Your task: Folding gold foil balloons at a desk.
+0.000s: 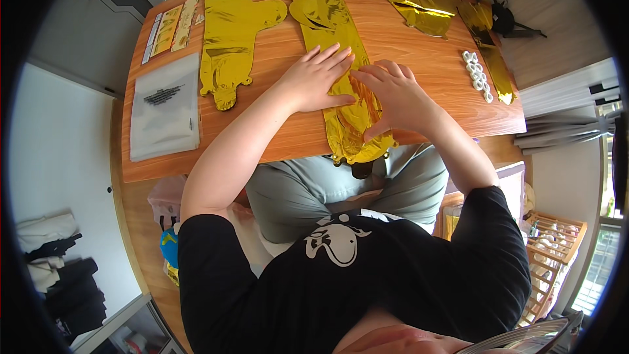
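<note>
A flat, uninflated gold foil balloon [321,16] lies lengthwise in front of me, its near end hanging slightly over the table's front edge. My left hand [321,78] rests flat on its middle, fingers stretched out and thumb pointing right. Across from it, my right hand [396,95] touches the balloon's right edge with fingers spread and curved, thumb apart toward the near end. The foil between both hands is creased and shiny. Left of these lies another flat gold foil balloon [229,33] with a bent outline, which neither hand touches.
On the wooden table [275,137] lie a clear plastic bag [164,118] and printed cards [167,29] at left. More gold foil balloons [419,6] lie at far right, near white looped pieces [477,75] and a black device with antennas [503,19]. A wooden rack [550,242] stands right.
</note>
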The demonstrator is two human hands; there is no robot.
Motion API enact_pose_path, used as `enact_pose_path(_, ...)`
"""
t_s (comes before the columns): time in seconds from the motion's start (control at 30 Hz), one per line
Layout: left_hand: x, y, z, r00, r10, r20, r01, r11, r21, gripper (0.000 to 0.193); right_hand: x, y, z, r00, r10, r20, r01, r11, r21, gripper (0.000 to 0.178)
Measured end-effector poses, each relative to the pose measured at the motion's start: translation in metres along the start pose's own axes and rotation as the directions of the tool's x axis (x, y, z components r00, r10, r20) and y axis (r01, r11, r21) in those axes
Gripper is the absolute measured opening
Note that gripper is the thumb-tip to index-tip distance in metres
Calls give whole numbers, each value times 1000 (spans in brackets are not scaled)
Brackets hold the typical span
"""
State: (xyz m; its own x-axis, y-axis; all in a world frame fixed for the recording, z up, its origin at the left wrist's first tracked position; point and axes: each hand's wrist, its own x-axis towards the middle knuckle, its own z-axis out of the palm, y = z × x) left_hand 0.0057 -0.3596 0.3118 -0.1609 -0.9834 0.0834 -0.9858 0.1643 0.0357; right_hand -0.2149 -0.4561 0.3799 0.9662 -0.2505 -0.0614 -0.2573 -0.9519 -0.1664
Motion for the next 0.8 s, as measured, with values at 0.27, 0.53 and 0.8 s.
enact_pose_path(0.27, 0, -2, 5, 999, 16, -45, -18, 999, -43, 101, -10, 7, 6, 983, -58, -176, 80, 990, 120, 90)
enact_pose_path(0.53, 0, -4, 8, 999, 26, -33, -26, 1000, -16, 104, -23, 53, 11, 873, -414, -259, 413, 909, -59, 27)
enact_pose_path(0.8, 1, -4, 8, 995, 42, -86, -43, 999, -11, 103, -28, 64, 16, 860, -439, -259, 428, 898, -98, 28)
